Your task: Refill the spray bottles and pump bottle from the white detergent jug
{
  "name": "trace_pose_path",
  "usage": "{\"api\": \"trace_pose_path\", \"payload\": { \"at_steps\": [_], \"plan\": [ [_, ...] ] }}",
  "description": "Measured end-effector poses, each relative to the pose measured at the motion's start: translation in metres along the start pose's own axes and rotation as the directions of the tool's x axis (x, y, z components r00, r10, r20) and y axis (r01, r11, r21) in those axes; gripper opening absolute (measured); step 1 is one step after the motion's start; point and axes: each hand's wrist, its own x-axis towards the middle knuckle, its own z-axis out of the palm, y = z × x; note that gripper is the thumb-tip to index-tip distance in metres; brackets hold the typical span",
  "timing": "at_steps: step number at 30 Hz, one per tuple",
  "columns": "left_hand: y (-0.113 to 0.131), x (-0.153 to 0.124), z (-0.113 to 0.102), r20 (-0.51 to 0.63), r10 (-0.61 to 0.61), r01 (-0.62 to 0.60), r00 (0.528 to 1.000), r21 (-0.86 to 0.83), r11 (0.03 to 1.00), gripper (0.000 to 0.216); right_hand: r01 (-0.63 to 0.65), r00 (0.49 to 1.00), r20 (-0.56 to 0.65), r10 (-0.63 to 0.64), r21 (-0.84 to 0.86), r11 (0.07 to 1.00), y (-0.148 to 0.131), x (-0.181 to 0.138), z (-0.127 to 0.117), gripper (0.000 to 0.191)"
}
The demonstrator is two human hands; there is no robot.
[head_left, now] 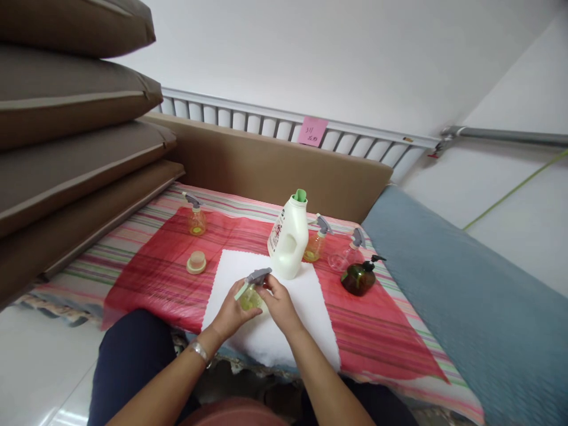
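Both my hands meet over a white cloth [293, 331] on the low table. My left hand [231, 315] is wrapped round the body of a small clear spray bottle [251, 296] holding yellow-green liquid. My right hand [275, 299] grips the same bottle near its grey trigger head, fingers curled. A white detergent jug [289, 236] with a green cap stands upright just behind the hands.
More small spray bottles stand at the back left [196, 218] and behind the jug [316, 242], one clear bottle [347, 254] lies tilted. A dark green pump bottle [359, 277] sits right. A beige lid [196, 262] lies left. Stacked brown cushions [75, 148] rise left; a blue mat [452, 296] lies right.
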Motion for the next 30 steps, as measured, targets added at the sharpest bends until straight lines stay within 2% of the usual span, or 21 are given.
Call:
{"api": "trace_pose_path", "payload": {
  "at_steps": [3, 6, 11, 14, 16, 19, 22, 24, 26, 28, 30],
  "plan": [
    [-0.001, 0.000, 0.000, -0.019, -0.006, 0.006, 1.000, 0.028, 1.000, 0.068, -0.028, 0.998, -0.058, 0.028, -0.001, 1.000, 0.010, 0.002, 0.003, 0.021],
    [0.000, 0.000, -0.001, -0.036, 0.006, -0.004, 0.999, 0.057, 0.998, 0.070, -0.058, 0.990, -0.130, 0.060, 0.015, 0.998, 0.018, 0.003, 0.007, 0.030],
    [-0.001, -0.002, -0.001, -0.025, 0.032, -0.030, 0.999, 0.073, 0.997, 0.069, -0.059, 0.998, -0.029, 0.063, 0.129, 0.990, 0.014, -0.001, 0.004, 0.050],
    [-0.002, -0.001, 0.000, -0.032, 0.030, -0.027, 0.999, 0.085, 0.996, 0.070, -0.088, 0.996, 0.021, 0.086, 0.156, 0.984, 0.012, 0.000, 0.002, 0.037],
    [-0.003, 0.000, 0.000, -0.032, 0.032, -0.029, 0.999, 0.089, 0.996, 0.069, -0.108, 0.994, -0.002, 0.110, 0.145, 0.983, 0.013, 0.003, 0.003, 0.030],
    [-0.008, 0.000, 0.000, -0.009, 0.044, -0.043, 0.999, 0.076, 0.996, 0.068, -0.116, 0.991, -0.047, 0.123, 0.128, 0.985, 0.013, 0.006, 0.006, 0.038],
    [-0.017, 0.000, 0.000, 0.007, 0.049, -0.050, 0.999, 0.092, 0.995, 0.069, -0.098, 0.994, -0.027, 0.102, 0.123, 0.988, 0.011, 0.005, 0.008, 0.045],
    [-0.023, 0.002, -0.001, 0.003, 0.071, -0.071, 0.997, 0.132, 0.989, 0.069, -0.089, 0.995, -0.036, 0.094, 0.104, 0.991, 0.010, 0.005, 0.009, 0.037],
    [-0.028, 0.006, -0.001, -0.002, 0.090, -0.088, 0.996, 0.166, 0.982, 0.067, -0.096, 0.990, -0.096, 0.103, 0.074, 0.993, 0.011, 0.007, 0.011, 0.031],
    [-0.029, 0.009, -0.002, -0.007, 0.107, -0.104, 0.994, 0.169, 0.980, 0.064, -0.113, 0.983, -0.134, 0.121, 0.066, 0.991, 0.013, 0.007, 0.012, 0.036],
    [-0.029, 0.010, -0.002, -0.017, 0.117, -0.113, 0.993, 0.160, 0.981, 0.063, -0.118, 0.985, -0.115, 0.128, 0.092, 0.989, 0.013, 0.005, 0.013, 0.045]
  ]
}}
